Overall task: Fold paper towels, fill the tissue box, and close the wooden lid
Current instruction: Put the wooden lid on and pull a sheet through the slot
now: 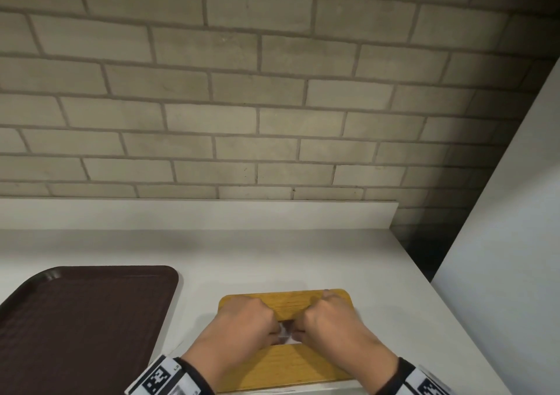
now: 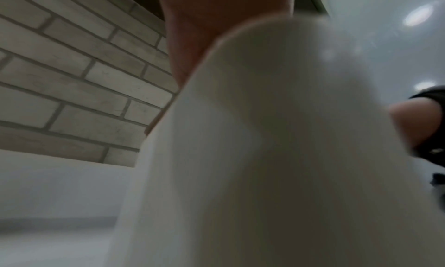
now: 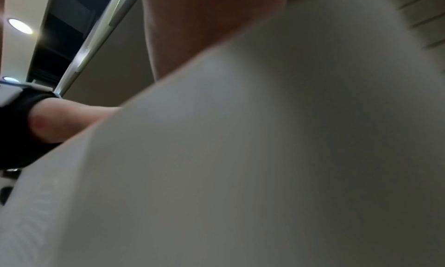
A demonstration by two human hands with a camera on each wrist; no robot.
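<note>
The wooden lid (image 1: 297, 302) lies flat on the white tissue box (image 1: 272, 391) at the counter's near edge. Both hands sit on the lid, knuckles up, and meet at its middle slot. A bit of white paper towel (image 1: 285, 332) shows in the slot between them. My left hand (image 1: 272, 331) and right hand (image 1: 298, 329) have their fingers curled down into the slot and pinch the towel; the fingertips are hidden. In both wrist views the box's white wall (image 2: 265, 157) (image 3: 240, 157) fills the picture, blurred.
A dark brown tray (image 1: 81, 319) lies on the white counter (image 1: 272, 258) to the left of the box. A brick wall (image 1: 242, 106) rises behind a low white ledge. A white panel (image 1: 500, 243) stands at the right, close to the counter's edge.
</note>
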